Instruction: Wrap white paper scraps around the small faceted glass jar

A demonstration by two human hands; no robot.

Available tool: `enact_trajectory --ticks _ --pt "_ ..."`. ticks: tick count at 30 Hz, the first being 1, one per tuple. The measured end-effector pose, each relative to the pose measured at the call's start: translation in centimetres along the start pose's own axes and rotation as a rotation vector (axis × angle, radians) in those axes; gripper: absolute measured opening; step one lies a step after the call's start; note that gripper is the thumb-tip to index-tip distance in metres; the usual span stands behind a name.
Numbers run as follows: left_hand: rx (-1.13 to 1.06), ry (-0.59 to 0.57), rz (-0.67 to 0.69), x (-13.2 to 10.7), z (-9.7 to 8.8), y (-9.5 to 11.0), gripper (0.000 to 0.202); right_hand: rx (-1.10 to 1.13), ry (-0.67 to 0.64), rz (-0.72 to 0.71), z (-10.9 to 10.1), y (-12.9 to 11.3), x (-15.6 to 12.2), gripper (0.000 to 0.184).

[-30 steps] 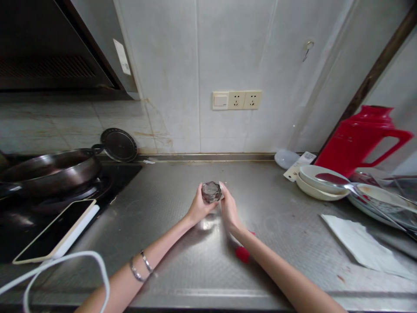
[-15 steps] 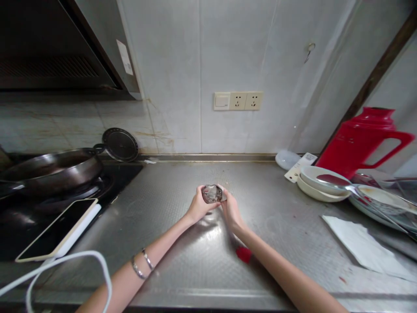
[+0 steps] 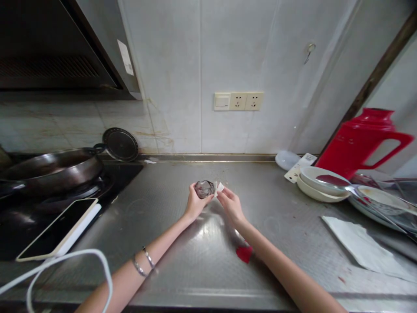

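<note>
Over the middle of the counter, my left hand (image 3: 195, 203) is closed round a small see-through glass dish (image 3: 204, 188) with a dark, wavy rim. Its open top faces up toward me. My right hand (image 3: 230, 204) pinches a piece of white tissue (image 3: 219, 187) between thumb and fingers, right beside the dish's right edge. The tissue appears to touch that rim. Beneath my right forearm lies a red object (image 3: 244, 254) on the steel, partly covered by the arm, so its kind cannot be made out.
To the left, a frying pan (image 3: 54, 169) stands on the black stove, with a phone (image 3: 57, 228) and white cable (image 3: 87, 253) nearer. At right are stacked bowls (image 3: 321, 191), a folded white tissue (image 3: 365, 248) and a red thermos jug (image 3: 361, 143). A wall with sockets (image 3: 246, 101) rises behind.
My left hand has shifted slightly left with the glass dish. My right hand has drawn off its side, and the white tissue now shows plainly between the two hands.
</note>
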State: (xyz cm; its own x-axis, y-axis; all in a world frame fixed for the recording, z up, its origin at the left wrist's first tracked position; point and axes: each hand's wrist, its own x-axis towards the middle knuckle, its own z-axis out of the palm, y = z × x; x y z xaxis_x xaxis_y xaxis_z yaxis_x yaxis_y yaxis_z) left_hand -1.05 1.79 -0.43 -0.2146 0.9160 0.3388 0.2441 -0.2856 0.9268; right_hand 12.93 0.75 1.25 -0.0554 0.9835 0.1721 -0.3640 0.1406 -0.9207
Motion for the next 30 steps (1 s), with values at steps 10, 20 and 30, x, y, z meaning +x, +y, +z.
enact_trajectory --ticks 10,20,30 --pt "-0.154 -0.105 0.039 -0.1 0.1 -0.3 0.071 -0.085 0.182 0.124 -1.5 0.7 1.1 0.058" --pt "-0.394 -0.291 0.03 -0.5 0.0 0.8 0.071 -0.305 -0.179 -0.097 -4.1 -3.6 2.4 0.055" --pt "-0.481 -0.46 0.052 -1.1 0.1 1.0 0.074 -0.314 -0.4 -0.085 -4.7 -2.4 2.9 0.078"
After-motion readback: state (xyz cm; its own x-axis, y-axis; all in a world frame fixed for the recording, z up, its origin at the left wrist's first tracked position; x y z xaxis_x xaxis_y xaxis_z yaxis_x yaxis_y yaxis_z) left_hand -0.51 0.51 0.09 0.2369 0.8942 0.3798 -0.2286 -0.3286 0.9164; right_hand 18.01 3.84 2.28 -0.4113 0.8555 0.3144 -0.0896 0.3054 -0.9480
